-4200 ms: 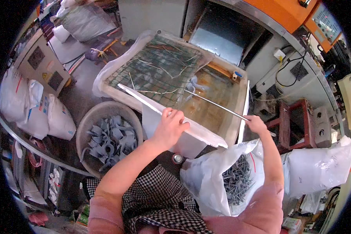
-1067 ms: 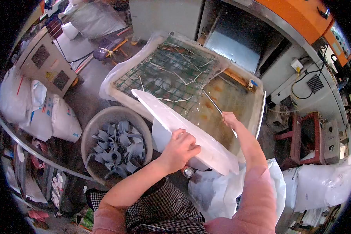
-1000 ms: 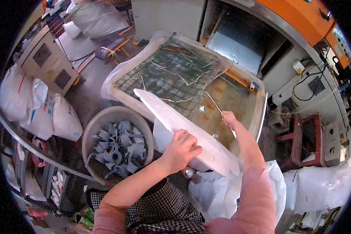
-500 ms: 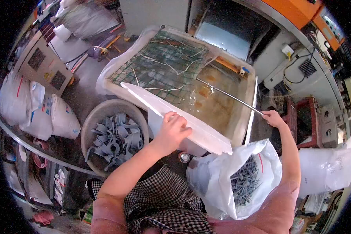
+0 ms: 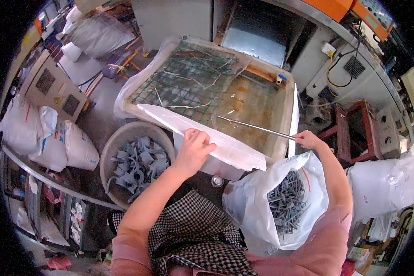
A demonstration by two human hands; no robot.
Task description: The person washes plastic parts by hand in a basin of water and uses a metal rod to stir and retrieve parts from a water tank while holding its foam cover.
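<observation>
My left hand [image 5: 195,149] is closed on the upper edge of a white board [image 5: 232,143], which slants along the near side of a water-filled tub [image 5: 286,103]. In my right hand [image 5: 308,139], at the tub's right side, is the end of a thin metal rod [image 5: 257,128]. The rod reaches left over the murky water, its far tip close to the edge of a green net [image 5: 184,76]. That net covers the tub's left part, with pale strips lying on it. Below my right hand stands a white sack [image 5: 248,207] holding thin grey plastic pieces [image 5: 287,202].
A round bucket [image 5: 105,158] of curved grey pieces [image 5: 140,163] stands left of my left arm. A small can [image 5: 217,181] sits near the board. Full white bags [image 5: 80,145] lie at left, and a red frame [image 5: 359,131] stands at right.
The rod has swung toward me and lies flatter, its tip nearer the board. My right hand has moved slightly left. My left hand keeps its hold on the board while the view has shifted a little.
</observation>
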